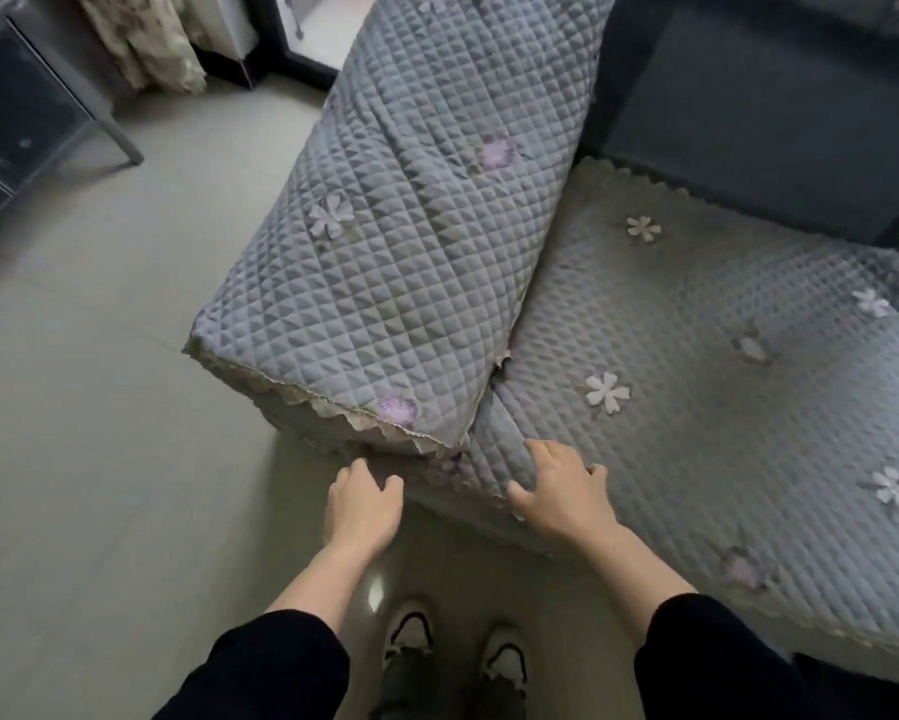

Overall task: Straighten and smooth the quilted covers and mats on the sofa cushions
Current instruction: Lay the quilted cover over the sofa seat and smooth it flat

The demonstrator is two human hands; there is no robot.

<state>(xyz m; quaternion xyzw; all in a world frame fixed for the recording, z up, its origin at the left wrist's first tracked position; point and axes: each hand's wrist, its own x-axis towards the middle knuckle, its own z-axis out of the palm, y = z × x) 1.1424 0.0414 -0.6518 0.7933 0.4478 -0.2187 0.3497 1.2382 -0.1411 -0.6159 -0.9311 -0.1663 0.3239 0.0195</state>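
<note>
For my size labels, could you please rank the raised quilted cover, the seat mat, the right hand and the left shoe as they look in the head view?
1. raised quilted cover and seat mat: too alike to rank.
2. right hand.
3. left shoe, though farther away.

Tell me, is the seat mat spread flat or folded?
Spread: seat mat lies smooth, front edge draping down under the right hand.

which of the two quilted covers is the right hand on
The flat seat mat with white flowers: the right hand rests on its front edge. The armrest cover sits higher, to its left, untouched by that hand.
</note>
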